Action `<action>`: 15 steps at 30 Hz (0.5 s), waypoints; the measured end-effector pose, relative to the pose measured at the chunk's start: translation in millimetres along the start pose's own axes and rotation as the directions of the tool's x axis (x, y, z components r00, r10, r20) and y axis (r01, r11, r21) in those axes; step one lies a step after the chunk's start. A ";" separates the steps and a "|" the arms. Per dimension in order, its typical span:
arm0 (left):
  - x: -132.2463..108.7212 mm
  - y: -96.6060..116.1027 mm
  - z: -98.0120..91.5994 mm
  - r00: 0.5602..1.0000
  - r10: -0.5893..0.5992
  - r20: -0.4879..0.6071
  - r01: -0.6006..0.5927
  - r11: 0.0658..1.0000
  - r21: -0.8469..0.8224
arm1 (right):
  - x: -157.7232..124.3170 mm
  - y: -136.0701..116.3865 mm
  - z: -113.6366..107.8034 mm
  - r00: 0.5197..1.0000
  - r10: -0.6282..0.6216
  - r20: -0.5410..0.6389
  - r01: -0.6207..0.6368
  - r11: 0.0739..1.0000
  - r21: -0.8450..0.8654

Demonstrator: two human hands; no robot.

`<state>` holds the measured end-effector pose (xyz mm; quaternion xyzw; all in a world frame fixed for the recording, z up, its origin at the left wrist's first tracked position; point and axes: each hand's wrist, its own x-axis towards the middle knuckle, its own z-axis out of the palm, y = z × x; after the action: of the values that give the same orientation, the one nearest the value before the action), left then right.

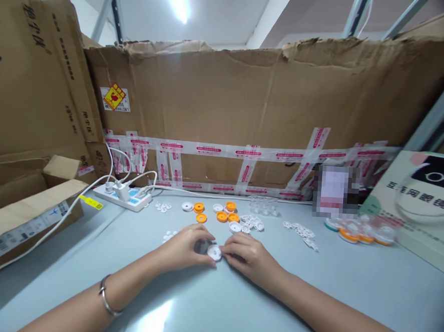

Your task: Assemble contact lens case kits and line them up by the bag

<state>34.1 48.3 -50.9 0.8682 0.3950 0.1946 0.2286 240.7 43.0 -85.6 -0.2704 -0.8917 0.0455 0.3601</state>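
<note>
My left hand [189, 245] curves its thumb and fingers around a white round plastic piece [214, 252], which is tilted just above or on the table. At that piece's right edge, my right hand [247, 255] has its fingertips pressed together; whatever is between them is too small to make out. Beyond the hands lie orange rings [222, 216], white rings [235, 227] and a heap of small white plastic parts [252, 223]. A few small white discs [169, 235] sit behind my left wrist.
A power strip [124, 196] with plugs and white cables stands at the back left, beside an opened carton [27, 214]. Clear-domed pieces with coloured bases [366, 234] are at the right, near a printed box [422, 208]. A big cardboard box [211, 100] closes off the back.
</note>
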 end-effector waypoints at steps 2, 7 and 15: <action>0.9 0.9 2.1 1.000 0.026 0.015 -0.026 1.000 -0.001 | -0.8 -0.6 2.1 1.000 -0.018 0.019 0.019 0.999 -0.042; 0.6 3.7 3.2 0.999 0.031 0.032 -0.032 0.999 0.008 | -1.7 -2.9 4.3 0.998 -0.041 0.048 0.046 0.992 -0.118; 0.2 0.8 5.0 1.000 0.022 0.019 -0.022 1.000 0.008 | 1.2 -4.1 2.7 0.990 -0.113 0.086 0.127 0.976 -0.179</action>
<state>37.2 46.8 -54.6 0.8753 0.3841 0.1873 0.2265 236.4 40.4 -85.8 -0.2462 -0.9197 -0.0487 0.3020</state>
